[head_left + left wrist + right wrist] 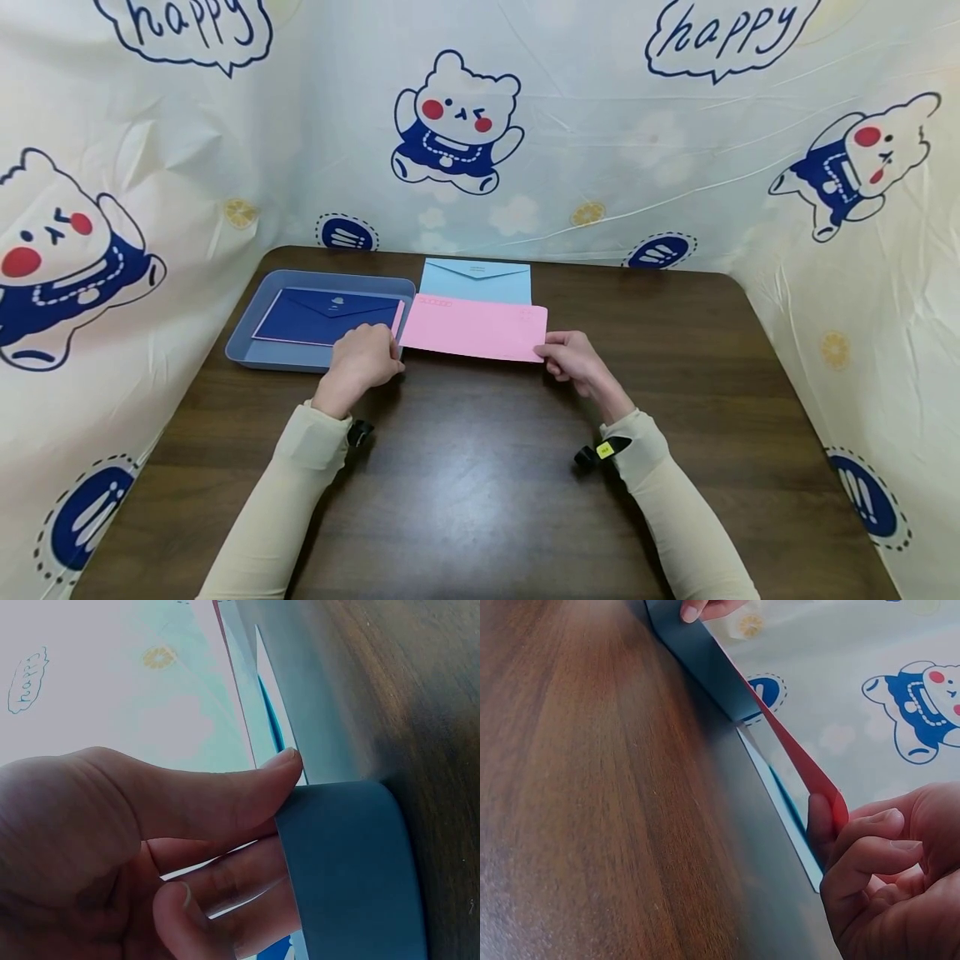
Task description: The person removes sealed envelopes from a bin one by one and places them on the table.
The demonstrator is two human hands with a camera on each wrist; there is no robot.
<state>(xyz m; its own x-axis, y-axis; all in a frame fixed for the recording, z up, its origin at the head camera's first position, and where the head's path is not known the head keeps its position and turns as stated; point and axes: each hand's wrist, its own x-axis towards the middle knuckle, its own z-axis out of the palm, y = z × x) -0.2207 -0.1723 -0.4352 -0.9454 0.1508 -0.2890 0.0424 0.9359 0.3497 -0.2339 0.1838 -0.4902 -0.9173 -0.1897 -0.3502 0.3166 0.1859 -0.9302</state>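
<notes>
My left hand (363, 358) grips the right front rim of a blue-grey tray (277, 364); the left wrist view shows the thumb (277, 776) at the rim and other fingers behind the tray wall. Inside the tray lies a navy blue envelope (315, 315) with its flap facing up, and pink edges show from under it. With thumb and fingers, my right hand (581, 362) pinches the right end of a pink envelope (472, 329). This envelope is raised and tilted in the right wrist view, its left end by the tray's right rim. Behind it, a light blue envelope (480, 283) is partly covered.
Everything stands on a dark brown wooden table (465, 467). A pale cloth (585, 125) with printed bears and "happy" bubbles hangs behind the table and along both sides. The tray is near the table's far left corner.
</notes>
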